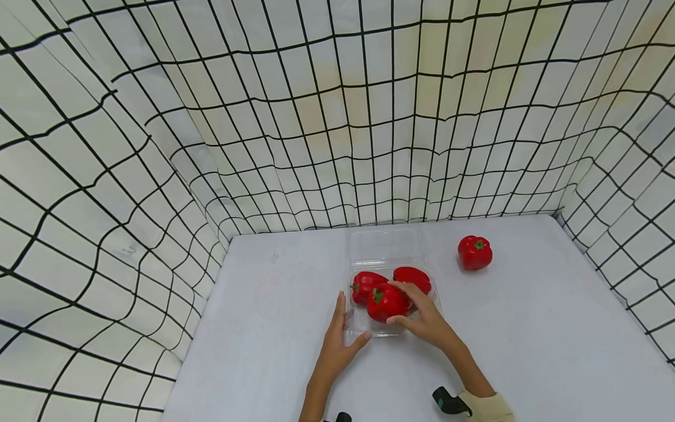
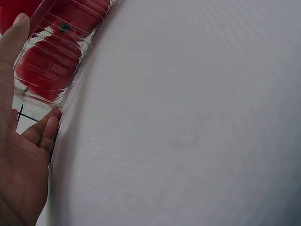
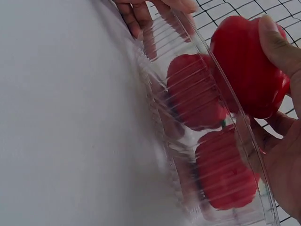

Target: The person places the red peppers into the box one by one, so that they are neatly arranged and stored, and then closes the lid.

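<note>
My right hand (image 1: 424, 319) grips a red bell pepper (image 1: 387, 303) between thumb and fingers, over the front part of a clear plastic clamshell box (image 1: 364, 322). In the right wrist view that bell pepper (image 3: 244, 66) shows above the box's rim, the thumb on its side. Two other red bell peppers, one at the left (image 1: 367, 285) and one at the right (image 1: 413, 278), lie inside the box towards its back. My left hand (image 1: 340, 346) stands at the box's left front corner, fingers extended along the side wall and thumb spread near the front edge.
The box's clear lid (image 1: 387, 246) lies folded open towards the back of the white table (image 1: 274, 305). One more red bell pepper (image 1: 474, 252) sits on the table at the back right. Black netting (image 1: 337, 123) over white sheeting surrounds the table's back and sides.
</note>
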The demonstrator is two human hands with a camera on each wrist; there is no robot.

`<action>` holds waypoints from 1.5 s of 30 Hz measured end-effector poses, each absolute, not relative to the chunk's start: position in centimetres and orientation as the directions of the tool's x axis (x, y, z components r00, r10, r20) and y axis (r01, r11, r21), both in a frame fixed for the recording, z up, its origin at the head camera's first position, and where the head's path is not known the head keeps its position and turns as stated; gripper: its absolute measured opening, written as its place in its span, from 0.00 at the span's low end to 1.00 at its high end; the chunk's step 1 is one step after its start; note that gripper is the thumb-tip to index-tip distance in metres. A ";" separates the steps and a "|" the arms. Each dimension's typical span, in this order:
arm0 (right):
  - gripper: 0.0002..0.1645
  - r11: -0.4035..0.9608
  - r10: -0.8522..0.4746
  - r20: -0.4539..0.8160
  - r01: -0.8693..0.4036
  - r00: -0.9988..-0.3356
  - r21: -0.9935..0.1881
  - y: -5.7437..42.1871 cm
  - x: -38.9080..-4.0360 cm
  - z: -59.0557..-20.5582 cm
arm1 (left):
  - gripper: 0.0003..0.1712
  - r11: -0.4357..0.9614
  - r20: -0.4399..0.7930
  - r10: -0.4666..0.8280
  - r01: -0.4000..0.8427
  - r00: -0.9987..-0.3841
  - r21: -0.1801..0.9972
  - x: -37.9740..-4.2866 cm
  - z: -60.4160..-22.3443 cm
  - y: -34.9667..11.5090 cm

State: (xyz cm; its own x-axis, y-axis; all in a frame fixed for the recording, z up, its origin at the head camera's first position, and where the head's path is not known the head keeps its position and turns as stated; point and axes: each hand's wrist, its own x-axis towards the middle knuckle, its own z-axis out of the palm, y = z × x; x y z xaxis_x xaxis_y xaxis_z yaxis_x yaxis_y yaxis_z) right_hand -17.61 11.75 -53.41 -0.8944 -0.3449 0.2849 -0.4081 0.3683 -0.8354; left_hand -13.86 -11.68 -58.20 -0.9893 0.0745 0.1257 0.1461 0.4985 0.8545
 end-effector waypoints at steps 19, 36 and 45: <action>0.45 0.507 -0.421 0.265 -0.467 -0.867 -0.724 9.7 -17.8 -53.6 | 0.59 0.476 0.153 0.100 0.183 -0.983 0.860 -14.0 -58.2 -11.9; 0.42 0.390 -0.476 0.277 -0.483 -0.835 -0.784 10.5 -17.7 -54.3 | 0.58 0.468 0.160 0.092 0.184 -0.983 0.864 -13.8 -58.3 -11.7; 0.39 0.511 -0.450 0.298 -0.517 -0.842 -0.687 9.9 -17.5 -54.3 | 0.59 0.480 0.153 0.094 0.179 -0.984 0.859 -13.9 -58.4 -11.9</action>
State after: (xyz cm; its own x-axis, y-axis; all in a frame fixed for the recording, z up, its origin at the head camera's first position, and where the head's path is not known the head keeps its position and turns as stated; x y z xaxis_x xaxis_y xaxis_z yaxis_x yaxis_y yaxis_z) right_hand -17.54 9.91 -54.34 -0.8417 -0.4500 0.2985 -0.5168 0.5111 -0.6868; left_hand -13.92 -11.89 -58.40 -0.9838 0.0936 0.1527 0.1790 0.4796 0.8591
